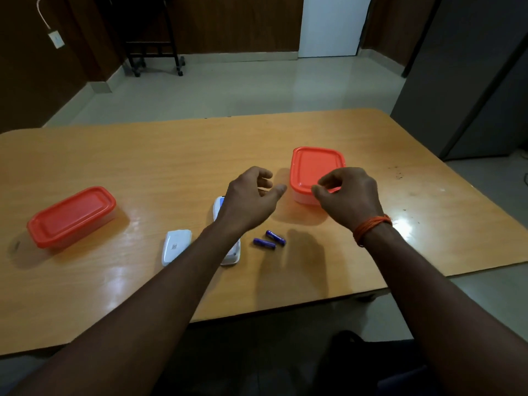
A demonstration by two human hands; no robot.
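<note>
Head view: I hold my right hand at the near edge of the square box's orange lid, fingers curled, probably to pry it up, though I cannot tell whether they grip it. My left hand hovers beside it, loosely open and empty, probably to steady the box on the tabletop.

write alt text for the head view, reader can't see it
Two hands reach over a wooden table: the right hand curls at the near edge of a square orange-lidded box, the left hand loosely open beside it. Nearer lie two purple batteries, a white remote and a white cover; a longer orange-lidded box sits far left.
</note>
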